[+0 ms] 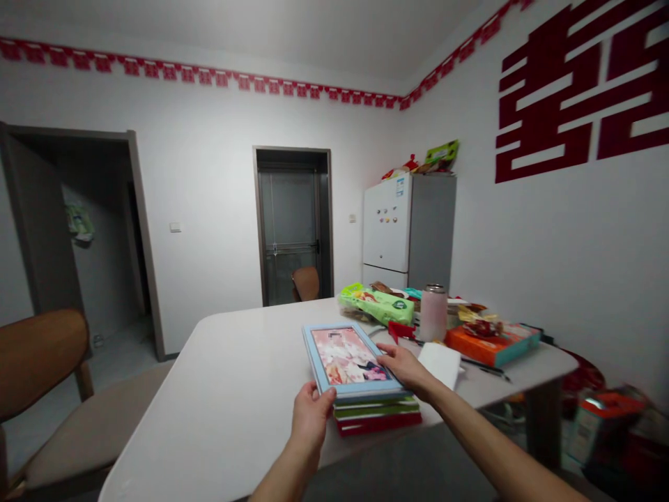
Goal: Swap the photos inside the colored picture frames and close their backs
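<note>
Both our hands grip the blue-framed book [349, 359] (top of the stack [377, 413]): left hand [311, 417] near corner, right hand [405, 368] side edge.

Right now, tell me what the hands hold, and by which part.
Both grip the blue-framed book atop the stack: left hand at its near corner, right hand on its right edge.

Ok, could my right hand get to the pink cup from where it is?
Probably yes. The right hand rests on the book, and the pink cup stands upright just beyond it; only a low red item lies between them, nothing tall.
</note>
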The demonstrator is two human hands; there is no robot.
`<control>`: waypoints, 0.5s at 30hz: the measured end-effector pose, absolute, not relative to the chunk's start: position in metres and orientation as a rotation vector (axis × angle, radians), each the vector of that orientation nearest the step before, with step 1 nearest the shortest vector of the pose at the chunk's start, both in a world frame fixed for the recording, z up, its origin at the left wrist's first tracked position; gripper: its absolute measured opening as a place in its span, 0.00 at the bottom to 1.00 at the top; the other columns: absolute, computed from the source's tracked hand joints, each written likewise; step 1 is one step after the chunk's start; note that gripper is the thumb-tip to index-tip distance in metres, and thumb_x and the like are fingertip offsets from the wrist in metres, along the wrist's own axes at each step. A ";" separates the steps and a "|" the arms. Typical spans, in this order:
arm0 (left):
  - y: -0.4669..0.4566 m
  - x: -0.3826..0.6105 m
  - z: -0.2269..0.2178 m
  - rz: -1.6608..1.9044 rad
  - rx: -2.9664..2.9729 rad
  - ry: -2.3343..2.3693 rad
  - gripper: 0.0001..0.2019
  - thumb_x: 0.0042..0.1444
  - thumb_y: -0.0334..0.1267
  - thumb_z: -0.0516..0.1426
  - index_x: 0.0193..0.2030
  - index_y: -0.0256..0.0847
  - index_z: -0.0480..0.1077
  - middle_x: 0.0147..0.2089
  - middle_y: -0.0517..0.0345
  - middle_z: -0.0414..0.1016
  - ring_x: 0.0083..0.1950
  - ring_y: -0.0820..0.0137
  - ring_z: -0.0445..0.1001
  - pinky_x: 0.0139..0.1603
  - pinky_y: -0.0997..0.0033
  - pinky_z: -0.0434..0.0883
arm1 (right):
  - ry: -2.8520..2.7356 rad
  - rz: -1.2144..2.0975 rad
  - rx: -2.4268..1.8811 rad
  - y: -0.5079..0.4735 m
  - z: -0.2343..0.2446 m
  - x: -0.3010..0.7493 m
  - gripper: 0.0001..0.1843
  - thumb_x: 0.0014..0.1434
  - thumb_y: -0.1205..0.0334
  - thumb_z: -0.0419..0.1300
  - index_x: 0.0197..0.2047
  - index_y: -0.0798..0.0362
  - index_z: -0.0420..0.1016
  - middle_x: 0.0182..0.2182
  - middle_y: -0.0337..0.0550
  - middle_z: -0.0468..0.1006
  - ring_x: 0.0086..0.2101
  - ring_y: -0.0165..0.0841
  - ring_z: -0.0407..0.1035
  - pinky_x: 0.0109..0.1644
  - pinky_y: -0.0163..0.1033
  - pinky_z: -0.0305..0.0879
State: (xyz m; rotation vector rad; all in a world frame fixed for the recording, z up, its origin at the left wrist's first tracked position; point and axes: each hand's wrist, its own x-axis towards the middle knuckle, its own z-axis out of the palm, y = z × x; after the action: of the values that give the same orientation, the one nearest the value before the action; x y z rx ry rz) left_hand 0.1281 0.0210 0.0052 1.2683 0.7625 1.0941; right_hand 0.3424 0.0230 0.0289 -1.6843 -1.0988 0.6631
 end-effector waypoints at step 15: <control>0.032 0.145 -0.037 0.983 1.421 0.963 0.22 0.43 0.39 0.58 0.47 0.34 0.61 0.49 0.43 0.67 0.49 0.62 0.66 0.48 0.68 0.61 | -1.070 0.652 -1.724 0.004 -0.013 0.369 0.22 0.47 0.52 0.51 0.37 0.60 0.73 0.30 0.44 0.75 0.28 0.29 0.64 0.32 0.33 0.57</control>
State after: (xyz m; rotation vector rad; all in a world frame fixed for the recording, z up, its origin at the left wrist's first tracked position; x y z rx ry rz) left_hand 0.1447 0.0321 -0.0372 1.4205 0.9633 0.9832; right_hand 0.3691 0.0044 -0.0128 -1.7244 -1.0695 0.6519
